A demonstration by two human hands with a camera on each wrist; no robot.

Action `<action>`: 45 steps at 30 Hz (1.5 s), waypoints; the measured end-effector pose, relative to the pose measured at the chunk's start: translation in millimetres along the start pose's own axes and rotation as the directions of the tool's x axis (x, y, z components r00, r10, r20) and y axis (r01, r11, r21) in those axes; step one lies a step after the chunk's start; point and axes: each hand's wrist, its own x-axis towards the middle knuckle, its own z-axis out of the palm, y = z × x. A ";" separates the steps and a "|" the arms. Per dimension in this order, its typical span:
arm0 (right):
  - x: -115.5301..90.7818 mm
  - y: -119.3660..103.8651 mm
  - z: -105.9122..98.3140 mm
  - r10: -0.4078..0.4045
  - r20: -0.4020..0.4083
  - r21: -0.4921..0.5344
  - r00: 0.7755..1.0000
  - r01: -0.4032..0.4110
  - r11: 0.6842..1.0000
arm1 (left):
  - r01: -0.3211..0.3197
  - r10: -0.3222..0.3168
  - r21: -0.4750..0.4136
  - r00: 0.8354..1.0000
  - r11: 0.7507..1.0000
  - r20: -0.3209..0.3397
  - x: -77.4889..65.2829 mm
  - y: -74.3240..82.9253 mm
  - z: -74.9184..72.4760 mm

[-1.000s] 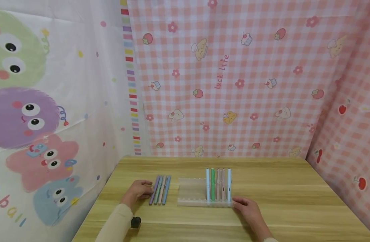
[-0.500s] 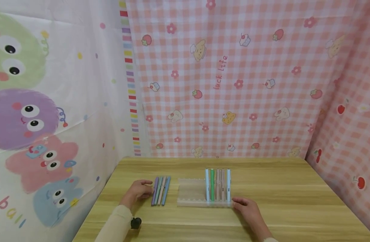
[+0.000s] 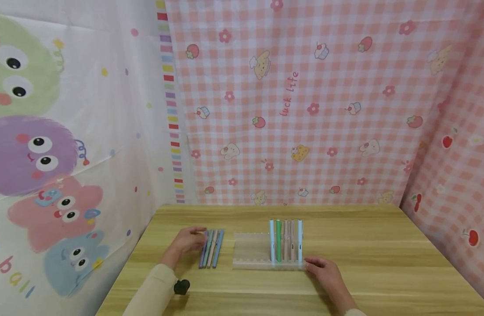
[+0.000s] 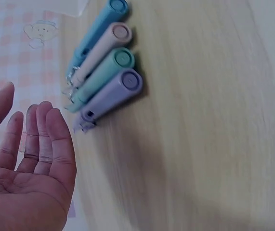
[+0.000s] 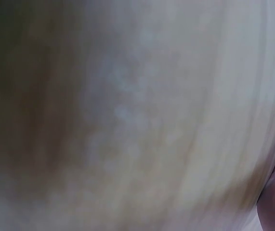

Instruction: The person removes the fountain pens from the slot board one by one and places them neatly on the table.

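My left hand hovers beside a row of capped pens on the table, fingers fairly straight and holding nothing in the left wrist view. Nearest to it is a purple pen; a teal-green pen, a pale pink pen and a blue pen lie alongside. A clear pen rack stands right of them. Upright-leaning pens fill its right half, among them a green pen and a light blue pen. My right hand touches the rack's right front corner with its fingertips.
The wooden table carries the rack and the pens. A pink checked cloth hangs behind it, and a white cartoon-print cloth hangs at the left. A black object sits at my left wrist.
The purple pen has shifted right, closer against the other lying pens. My left hand has since moved slightly up and right. My right hand and the rack stay put.
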 end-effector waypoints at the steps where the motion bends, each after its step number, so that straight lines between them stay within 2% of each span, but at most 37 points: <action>1: -0.1 -0.1 0.1 -0.001 0.001 0.004 1.000 0.001 1.000 | -0.001 0.001 -0.006 1.000 1.000 0.003 0.4 1.1 1.2; 10: -2.4 -1.4 0.6 -0.002 0.000 0.036 1.000 0.002 0.999 | -0.033 0.033 0.003 0.999 0.999 0.033 -0.2 11.8 13.9; 19: -3.1 -1.4 0.6 0.004 0.007 0.057 1.000 -0.004 0.998 | -0.077 0.076 0.004 0.991 0.997 0.107 -5.7 15.7 24.7; 26: -3.5 -1.4 0.1 -0.002 0.009 0.061 1.000 0.001 0.998 | -0.119 0.109 0.051 0.978 0.992 0.177 -10.8 17.4 33.9; 34: -2.9 -0.9 -0.3 0.008 0.009 0.061 1.000 -0.008 0.998 | -0.088 0.082 0.020 0.975 0.996 0.208 -14.5 19.9 53.0; 39: -2.6 -0.9 -0.2 -0.010 0.001 0.043 1.000 0.010 0.999 | -0.106 0.102 0.008 0.971 0.994 0.217 -16.6 23.0 65.8; 45: -2.0 -0.1 -0.2 -0.017 -0.001 0.009 1.000 0.017 1.000 | -0.138 0.133 0.001 0.955 0.990 0.264 -19.9 24.5 81.0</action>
